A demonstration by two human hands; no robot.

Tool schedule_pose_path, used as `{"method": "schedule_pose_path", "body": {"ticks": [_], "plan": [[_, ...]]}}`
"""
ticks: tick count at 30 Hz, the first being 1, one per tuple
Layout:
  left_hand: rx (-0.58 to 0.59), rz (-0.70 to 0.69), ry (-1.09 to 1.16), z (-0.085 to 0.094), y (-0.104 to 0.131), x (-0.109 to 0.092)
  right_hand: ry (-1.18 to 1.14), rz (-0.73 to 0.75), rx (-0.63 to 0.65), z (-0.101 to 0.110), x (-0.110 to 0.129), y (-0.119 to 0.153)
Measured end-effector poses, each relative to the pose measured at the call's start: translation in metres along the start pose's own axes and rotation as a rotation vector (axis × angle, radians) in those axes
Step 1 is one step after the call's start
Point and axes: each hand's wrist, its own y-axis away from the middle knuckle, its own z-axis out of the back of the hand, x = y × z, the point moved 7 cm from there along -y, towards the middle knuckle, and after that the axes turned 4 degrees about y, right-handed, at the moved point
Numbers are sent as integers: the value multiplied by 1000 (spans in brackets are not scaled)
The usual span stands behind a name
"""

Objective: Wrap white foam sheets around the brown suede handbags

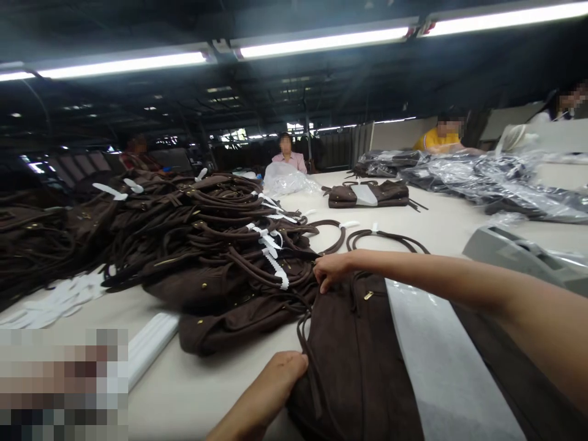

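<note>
The dark brown handbag (pixel 337 355) lies on the tabletop (pixel 184 392) right in front of me, a white paper band (pixel 434 349) running across it. My right hand (pixel 333 268) reaches over the bag, its fingers curled closed on the upper left corner. My left hand (pixel 280 373) has its thumb against the bag's left edge; its other fingers are hidden (so I cannot tell whether they grip). To the left is a heap of brown handbags (pixel 202 285), with white strips (pixel 275 264) on their handles. Farther off lies another banded bag (pixel 342 197).
</note>
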Motion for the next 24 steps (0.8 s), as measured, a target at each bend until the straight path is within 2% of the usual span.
{"method": "schedule_pose_path", "body": {"ticks": [2, 4, 8, 10, 12, 14, 16, 18, 21, 24], "plan": [[40, 63, 43, -4, -3, 4, 30, -58, 14, 0, 1, -6], [16, 83, 48, -3, -8, 9, 6, -93, 1, 4, 1, -8], [-172, 27, -57, 13, -16, 10, -100, -77, 96, 4, 5, -3], [-303, -45, -85, 27, -16, 6, -81, -60, 78, 0, 9, 1], [-440, -101, -85, 42, -15, 7, 39, -86, -90, -2, 13, 4], [-544, -121, -67, 51, -13, 14, 202, -140, -321, -5, 20, 10], [-601, -137, -31, 53, -12, 21, 346, -181, -525, -9, 32, 18], [-621, -157, 17, 50, -12, 25, 453, -170, -678, -11, 48, 27], [-634, -188, 73, 45, -12, 25, 485, -130, -778, -9, 65, 36], [-655, -220, 115, 40, -5, 21, 321, -285, -802, -7, 62, 47]]}}
